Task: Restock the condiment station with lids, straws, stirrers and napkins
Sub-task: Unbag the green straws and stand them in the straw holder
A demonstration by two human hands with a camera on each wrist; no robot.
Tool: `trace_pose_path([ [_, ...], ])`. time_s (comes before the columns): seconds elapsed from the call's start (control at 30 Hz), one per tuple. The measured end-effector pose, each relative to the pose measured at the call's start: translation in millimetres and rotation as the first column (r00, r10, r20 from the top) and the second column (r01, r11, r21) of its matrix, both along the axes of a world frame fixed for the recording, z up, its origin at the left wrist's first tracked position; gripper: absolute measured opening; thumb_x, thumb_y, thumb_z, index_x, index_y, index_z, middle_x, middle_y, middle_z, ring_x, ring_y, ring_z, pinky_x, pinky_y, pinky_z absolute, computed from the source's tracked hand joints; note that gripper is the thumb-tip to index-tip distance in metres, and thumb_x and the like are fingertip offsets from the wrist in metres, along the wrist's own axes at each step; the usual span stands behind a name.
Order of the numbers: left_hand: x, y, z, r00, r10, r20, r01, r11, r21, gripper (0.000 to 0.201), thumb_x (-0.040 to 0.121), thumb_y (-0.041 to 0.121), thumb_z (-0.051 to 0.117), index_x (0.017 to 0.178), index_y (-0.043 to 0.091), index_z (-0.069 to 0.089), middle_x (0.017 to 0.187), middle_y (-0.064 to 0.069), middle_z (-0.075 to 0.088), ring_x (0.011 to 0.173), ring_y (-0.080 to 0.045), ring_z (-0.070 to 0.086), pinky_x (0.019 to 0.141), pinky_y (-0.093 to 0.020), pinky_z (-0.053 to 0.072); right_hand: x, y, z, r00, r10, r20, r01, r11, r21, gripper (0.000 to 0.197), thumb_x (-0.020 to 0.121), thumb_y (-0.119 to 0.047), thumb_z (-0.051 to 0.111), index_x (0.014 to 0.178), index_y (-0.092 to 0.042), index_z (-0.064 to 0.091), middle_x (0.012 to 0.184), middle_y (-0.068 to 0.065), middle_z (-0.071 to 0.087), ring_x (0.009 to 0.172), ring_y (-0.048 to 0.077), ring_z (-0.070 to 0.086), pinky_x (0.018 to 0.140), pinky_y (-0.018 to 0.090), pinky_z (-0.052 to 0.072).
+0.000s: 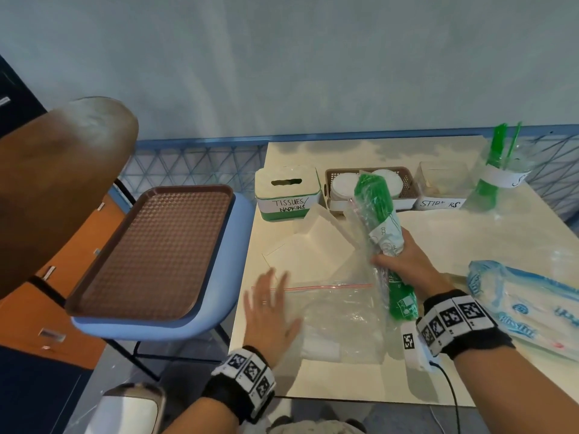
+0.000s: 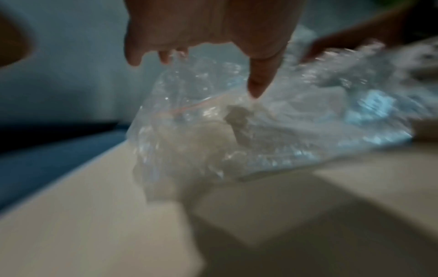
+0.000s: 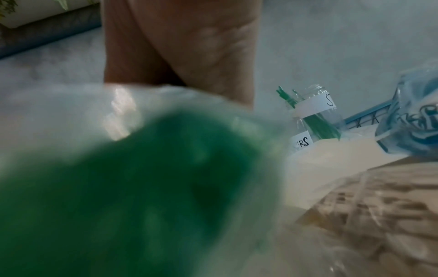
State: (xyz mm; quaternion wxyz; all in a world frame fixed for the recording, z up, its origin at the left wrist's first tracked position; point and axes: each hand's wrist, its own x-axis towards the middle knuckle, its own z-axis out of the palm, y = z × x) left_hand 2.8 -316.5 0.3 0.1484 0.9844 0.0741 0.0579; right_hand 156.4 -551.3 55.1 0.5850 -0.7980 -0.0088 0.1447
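My right hand (image 1: pixel 404 261) grips a long pack of green straws (image 1: pixel 380 220) in clear wrap, tilted up over the table's middle; the same straw pack (image 3: pixel 132 196) fills the right wrist view as a green blur. My left hand (image 1: pixel 269 308) lies open with spread fingers on the left end of a clear zip bag (image 1: pixel 338 321) near the front edge. In the left wrist view my fingers (image 2: pixel 258 82) hang just over the zip bag (image 2: pixel 237 131). A stack of white napkins (image 1: pixel 316 245) lies behind the bag.
Along the back stand a tissues/napkins box (image 1: pixel 286 192), a brown basket with white lids (image 1: pixel 372 186), a stirrers container (image 1: pixel 441 189) and a clear jar with green straws (image 1: pixel 498 173). A blue tissue pack (image 1: pixel 532 305) lies at the right. A brown tray (image 1: pixel 156 249) rests on a chair at the left.
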Motion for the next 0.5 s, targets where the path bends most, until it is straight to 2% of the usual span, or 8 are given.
trace_pose_path([
  [0.07, 4.1, -14.7, 0.7, 0.954, -0.295, -0.060, 0.301, 0.936, 0.184, 0.077, 0.088, 0.065, 0.024, 0.150, 0.025, 0.002, 0.158, -0.011, 0.001, 0.142, -0.031, 0.007, 0.108, -0.054, 0.005, -0.4, 3.0, -3.3, 1.000, 0.004, -0.003, -0.004, 1.000, -0.012, 0.074, 0.071, -0.005, 0.073, 0.134, -0.022, 0.038, 0.115, 0.004, 0.060, 0.101, 0.021, 0.059, 0.085, 0.036, 0.048],
  [0.13, 12.5, -28.1, -3.3, 0.891, -0.414, -0.188, 0.450, 0.861, 0.238, 0.079, 0.085, 0.071, 0.020, 0.150, 0.028, 0.004, 0.158, -0.010, -0.006, 0.143, -0.033, 0.005, 0.106, -0.060, 0.010, -1.3, 5.9, -6.6, 1.000, 0.009, 0.004, -0.009, 0.999, -0.036, 0.075, 0.071, -0.005, 0.074, 0.134, -0.022, 0.038, 0.114, 0.004, 0.060, 0.098, 0.020, 0.059, 0.085, 0.036, 0.048],
  [0.2, 18.5, -35.7, -7.6, 0.870, -0.414, -0.270, 0.474, 0.851, 0.224, 0.085, 0.081, 0.074, 0.024, 0.149, 0.030, 0.001, 0.157, -0.010, -0.011, 0.142, -0.034, 0.003, 0.105, -0.067, 0.015, -1.7, 8.1, -11.2, 1.000, 0.025, 0.015, -0.024, 0.998, -0.060, 0.079, 0.069, -0.005, 0.076, 0.135, -0.022, 0.036, 0.115, 0.004, 0.060, 0.098, 0.019, 0.059, 0.087, 0.037, 0.048],
  [0.23, 22.7, -37.2, -11.3, 0.870, -0.420, -0.260, 0.477, 0.851, 0.221, 0.087, 0.080, 0.074, 0.026, 0.148, 0.031, -0.006, 0.156, -0.009, -0.019, 0.142, -0.034, -0.004, 0.105, -0.068, 0.013, -2.0, 8.8, -13.1, 0.999, 0.036, 0.019, -0.035, 0.997, -0.064, 0.081, 0.068, -0.005, 0.077, 0.136, -0.023, 0.035, 0.116, 0.004, 0.059, 0.099, 0.019, 0.058, 0.088, 0.038, 0.048],
  [0.27, 27.8, -38.6, -14.0, 0.869, -0.424, -0.257, 0.477, 0.856, 0.201, 0.087, 0.082, 0.072, 0.029, 0.144, 0.035, -0.020, 0.151, -0.006, -0.033, 0.141, -0.032, -0.018, 0.105, -0.067, 0.006, -2.3, 9.4, -15.0, 0.999, 0.047, 0.022, -0.045, 0.997, -0.067, 0.084, 0.066, -0.006, 0.078, 0.136, -0.023, 0.034, 0.117, 0.004, 0.059, 0.100, 0.019, 0.058, 0.088, 0.038, 0.048],
  [0.33, 35.1, -42.2, -21.6, 0.846, -0.416, -0.334, 0.472, 0.875, 0.106, 0.093, 0.087, 0.065, 0.034, 0.126, 0.042, -0.046, 0.134, 0.004, -0.056, 0.132, -0.026, -0.042, 0.108, -0.062, -0.009, -3.4, 9.8, -18.1, 0.998, 0.062, 0.029, -0.059, 0.995, -0.083, 0.090, 0.063, -0.009, 0.081, 0.136, -0.024, 0.032, 0.118, 0.003, 0.057, 0.103, 0.020, 0.057, 0.090, 0.040, 0.048],
  [0.4, 38.6, -46.7, -24.6, 0.854, -0.371, -0.364, 0.425, 0.902, 0.077, 0.098, 0.090, 0.058, 0.038, 0.114, 0.042, -0.055, 0.126, 0.007, -0.062, 0.128, -0.028, -0.045, 0.111, -0.059, -0.007, -4.4, 9.3, -20.3, 0.997, 0.071, 0.041, -0.067, 0.993, -0.099, 0.098, 0.057, -0.018, 0.087, 0.137, -0.025, 0.031, 0.119, 0.000, 0.056, 0.106, 0.018, 0.056, 0.092, 0.040, 0.048],
  [0.5, 43.8, -47.7, -27.2, 0.887, -0.266, -0.378, 0.303, 0.952, 0.041, 0.106, 0.090, 0.051, 0.044, 0.107, 0.039, -0.060, 0.136, 0.003, -0.054, 0.133, -0.023, -0.034, 0.114, -0.055, -0.002, -6.5, 6.7, -24.4, 0.997, 0.070, 0.022, -0.068, 0.992, -0.103, 0.111, 0.047, -0.036, 0.090, 0.139, -0.025, 0.028, 0.121, -0.002, 0.055, 0.109, 0.017, 0.056, 0.094, 0.041, 0.049],
])
